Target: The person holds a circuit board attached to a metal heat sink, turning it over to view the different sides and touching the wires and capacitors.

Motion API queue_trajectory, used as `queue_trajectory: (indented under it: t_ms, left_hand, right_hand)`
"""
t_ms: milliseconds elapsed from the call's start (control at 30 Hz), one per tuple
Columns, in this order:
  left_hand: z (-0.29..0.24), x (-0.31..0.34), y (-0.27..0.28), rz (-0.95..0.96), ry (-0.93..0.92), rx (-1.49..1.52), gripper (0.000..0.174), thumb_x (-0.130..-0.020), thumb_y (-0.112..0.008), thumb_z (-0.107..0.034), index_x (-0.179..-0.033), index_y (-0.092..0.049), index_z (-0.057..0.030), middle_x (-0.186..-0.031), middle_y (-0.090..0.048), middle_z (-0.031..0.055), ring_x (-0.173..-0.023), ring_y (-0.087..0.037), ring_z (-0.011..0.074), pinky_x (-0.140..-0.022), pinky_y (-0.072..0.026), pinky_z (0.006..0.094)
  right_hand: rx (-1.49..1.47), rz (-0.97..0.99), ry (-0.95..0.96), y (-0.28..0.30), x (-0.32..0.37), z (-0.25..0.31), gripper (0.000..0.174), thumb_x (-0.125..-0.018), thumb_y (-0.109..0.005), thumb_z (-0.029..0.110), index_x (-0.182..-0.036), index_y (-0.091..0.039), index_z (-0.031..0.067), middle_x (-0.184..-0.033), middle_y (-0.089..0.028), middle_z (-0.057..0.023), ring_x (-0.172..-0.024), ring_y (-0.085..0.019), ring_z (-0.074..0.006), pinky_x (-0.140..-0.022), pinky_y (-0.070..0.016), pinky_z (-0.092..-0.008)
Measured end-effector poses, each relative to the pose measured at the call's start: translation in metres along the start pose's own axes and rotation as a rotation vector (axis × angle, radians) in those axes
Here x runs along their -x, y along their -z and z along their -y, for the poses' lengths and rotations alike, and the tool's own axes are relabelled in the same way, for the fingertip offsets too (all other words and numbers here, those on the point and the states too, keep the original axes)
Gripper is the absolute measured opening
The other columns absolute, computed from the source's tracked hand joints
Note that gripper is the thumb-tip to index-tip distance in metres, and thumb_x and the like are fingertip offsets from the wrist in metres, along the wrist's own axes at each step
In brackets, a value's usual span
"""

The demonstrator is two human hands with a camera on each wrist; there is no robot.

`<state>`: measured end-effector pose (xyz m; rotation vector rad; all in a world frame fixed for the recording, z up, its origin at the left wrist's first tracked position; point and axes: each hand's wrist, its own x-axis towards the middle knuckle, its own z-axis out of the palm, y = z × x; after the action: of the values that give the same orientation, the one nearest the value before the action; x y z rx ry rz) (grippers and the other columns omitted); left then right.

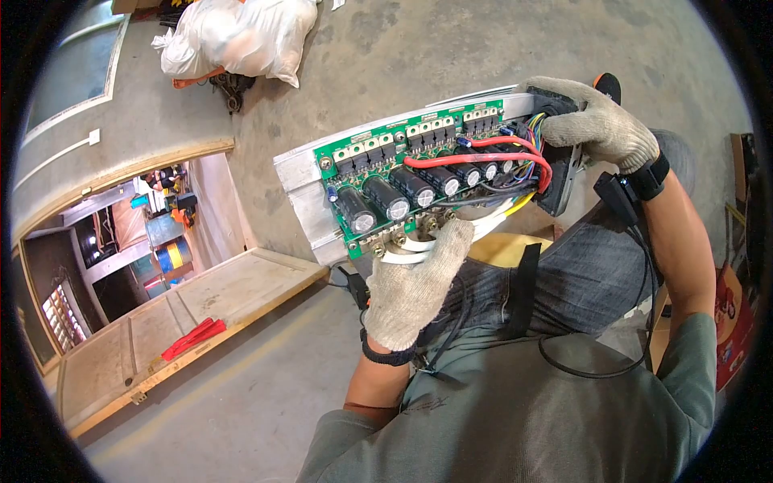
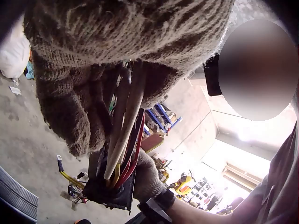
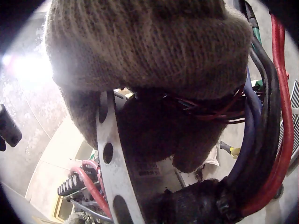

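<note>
A green circuit board with a row of black capacitors sits on a silver metal heatsink, held up over the lap. My gloved left hand grips its near edge, thumb beside the white cables. In the left wrist view, the fingers curl round the far side. At the right end my gloved right hand holds the black end plate, where red cables and thin coloured wires run. A perforated metal strip stands beside the right hand's fingers in the right wrist view.
A wooden door panel at lower left carries red-handled pliers. White sacks lie on the concrete floor at the top. A black camera cable hangs across the shirt. Red cardboard boxes stand at the right.
</note>
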<state>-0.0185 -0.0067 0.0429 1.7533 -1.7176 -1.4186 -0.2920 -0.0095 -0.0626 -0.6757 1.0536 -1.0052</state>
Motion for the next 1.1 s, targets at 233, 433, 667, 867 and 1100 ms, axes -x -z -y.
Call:
queue_trajectory:
  t_ms: [233, 433, 667, 867, 1100]
  left_hand:
    - [-0.0037, 0.0001, 0.0013, 0.009, -0.022, -0.090, 0.022, -0.086, -0.071, -0.019, -0.099, -0.071, -0.0010, -0.091, -0.072, 0.0100, -0.079, -0.068, 0.0153, -0.070, -0.0532, 0.0314]
    - [0.0004, -0.0005, -0.0001, 0.004, -0.018, -0.044, 0.022, -0.086, -0.072, -0.019, -0.099, -0.071, -0.0011, -0.090, -0.072, 0.0101, -0.079, -0.069, 0.0157, -0.069, -0.0533, 0.0314]
    - [0.0015, -0.0005, -0.0010, -0.001, 0.020, 0.020, 0.020, -0.086, -0.071, -0.018, -0.098, -0.071, -0.0011, -0.090, -0.072, 0.0092, -0.078, -0.068, 0.0146, -0.068, -0.0531, 0.0308]
    - [0.0020, -0.0005, -0.0015, 0.013, 0.068, 0.107, 0.022, -0.085, -0.072, -0.018, -0.099, -0.070, -0.0009, -0.090, -0.072, 0.0080, -0.078, -0.067, 0.0134, -0.069, -0.0528, 0.0299]
    - [0.0018, -0.0004, -0.0011, 0.013, 0.072, 0.109, 0.024, -0.086, -0.073, -0.019, -0.101, -0.070, -0.0004, -0.091, -0.071, 0.0075, -0.080, -0.066, 0.0120, -0.070, -0.0521, 0.0289]
  right_hand:
    - [0.000, 0.000, 0.008, 0.0021, -0.0003, -0.0019, 0.073, -0.076, -0.072, 0.010, -0.141, -0.041, -0.0041, -0.119, -0.061, -0.0153, -0.102, -0.063, -0.0206, -0.090, -0.0525, -0.0322]
    - [0.026, -0.025, 0.015, 0.0007, -0.0004, -0.0018, 0.073, -0.075, -0.072, 0.010, -0.140, -0.041, -0.0043, -0.119, -0.061, -0.0157, -0.102, -0.063, -0.0211, -0.091, -0.0526, -0.0326]
    - [0.070, -0.027, 0.013, -0.0013, 0.0011, 0.0016, 0.074, -0.075, -0.072, 0.013, -0.140, -0.042, -0.0038, -0.118, -0.061, -0.0156, -0.101, -0.063, -0.0210, -0.090, -0.0527, -0.0324]
    - [0.019, -0.027, 0.018, -0.0007, 0.0005, -0.0011, 0.073, -0.074, -0.072, 0.012, -0.140, -0.043, -0.0035, -0.117, -0.061, -0.0150, -0.100, -0.063, -0.0207, -0.088, -0.0532, -0.0324]
    - [0.050, -0.030, 0.004, -0.0007, 0.0015, 0.0014, 0.071, -0.076, -0.071, 0.011, -0.140, -0.043, -0.0032, -0.117, -0.062, -0.0135, -0.099, -0.063, -0.0188, -0.087, -0.0530, -0.0304]
